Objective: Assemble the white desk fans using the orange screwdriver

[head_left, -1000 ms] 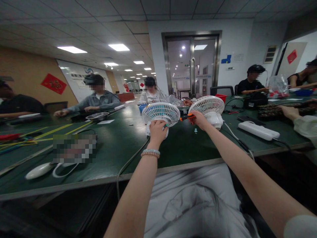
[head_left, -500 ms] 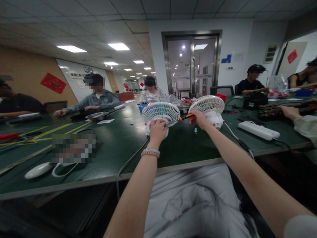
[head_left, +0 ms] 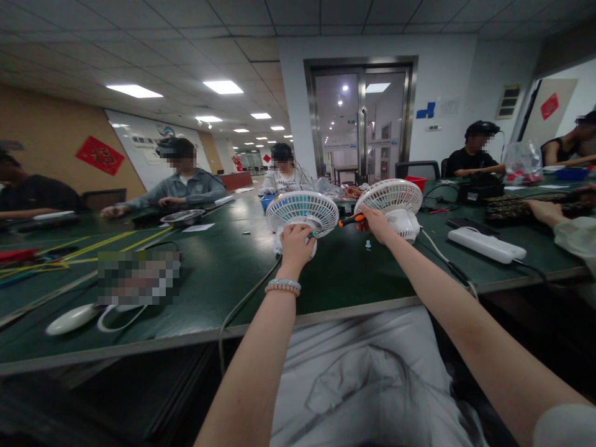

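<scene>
Two small white electric fans stand on the green table before me. My left hand (head_left: 297, 243) is closed at the back of the left fan (head_left: 298, 208), at its motor housing. A small teal piece (head_left: 311, 235) shows by the fingertips; its kind is too small to tell. In my right hand (head_left: 376, 225) is a screwdriver (head_left: 352, 219) with an orange and black handle, pointing left toward the left fan. I cannot make out its tip. Just behind this hand is the right fan (head_left: 393, 198). A small pale blue piece (head_left: 367, 244) lies on the table below it.
A white power strip (head_left: 487, 244) lies to the right, near a black phone-like slab (head_left: 472, 226). Fan cords (head_left: 244, 301) run over the table edge. A white mouse-shaped object (head_left: 72, 320) is at left. Several people sit around the table; a co-worker's hand (head_left: 547, 211) is at far right.
</scene>
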